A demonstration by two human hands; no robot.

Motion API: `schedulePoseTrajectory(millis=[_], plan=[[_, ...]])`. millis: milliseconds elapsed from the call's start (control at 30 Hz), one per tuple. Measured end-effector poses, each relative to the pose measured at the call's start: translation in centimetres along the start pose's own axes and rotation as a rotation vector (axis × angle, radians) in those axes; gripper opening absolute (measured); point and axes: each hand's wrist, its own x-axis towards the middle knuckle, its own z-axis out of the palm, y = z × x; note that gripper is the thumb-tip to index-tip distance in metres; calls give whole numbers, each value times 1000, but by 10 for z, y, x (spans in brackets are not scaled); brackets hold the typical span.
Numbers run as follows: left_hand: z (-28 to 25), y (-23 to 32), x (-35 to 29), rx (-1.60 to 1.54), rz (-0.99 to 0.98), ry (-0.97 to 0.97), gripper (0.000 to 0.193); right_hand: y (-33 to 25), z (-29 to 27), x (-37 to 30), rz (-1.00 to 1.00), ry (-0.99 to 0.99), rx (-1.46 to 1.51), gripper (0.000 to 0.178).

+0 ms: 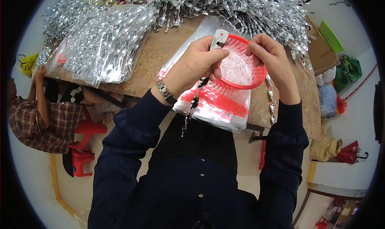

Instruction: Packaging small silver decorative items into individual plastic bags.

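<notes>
My left hand (pixel 200 60) is closed on a twisted silver strip (pixel 195 98). The strip's flat end, pale with a small red mark, sticks up above the thumb, and its dark, shiny spiral tail hangs below the palm. Beyond my hands is a red plastic basket (pixel 258 81) with a tangle of fine clear threads (pixel 236 68) in it. My right hand (pixel 274 60) is over the basket's right rim, thumb and forefinger pinched together; whatever they hold is too thin to make out. Under the basket lies a stack of clear plastic bags (pixel 224 112) with red bands.
Silver twisted strips (pixel 240 8) are heaped along the table's far side. A bagged bundle of strips (pixel 108 44) lies at left on the wooden table (pixel 160 48). Another person (pixel 44 116) in a checked shirt sits at left by red stools (pixel 82 160). Bags and a red umbrella (pixel 348 152) are at right.
</notes>
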Motion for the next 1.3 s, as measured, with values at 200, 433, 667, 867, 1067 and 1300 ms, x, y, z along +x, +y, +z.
schedulePoseTrajectory(millis=[200, 433, 667, 867, 1067, 1300], plan=[[0, -2, 21, 84, -60, -23, 31, -3, 5, -2, -2, -18, 8, 13], [3, -8, 36, 102, -101, -54, 25, -1, 5, -1, 0, -22, 43, 11], [10, -8, 39, 127, -77, -59, 20, 3, 4, -2, -13, -49, 44, 11], [5, -14, 42, 91, -63, -42, 16, 5, 5, -5, 3, -31, 37, 10], [-2, -7, 36, 73, -66, -7, 16, 16, 4, -9, 22, 93, -226, 11], [-7, -6, 33, 179, -67, 13, 20, 18, 8, -13, -1, 77, -438, 10]])
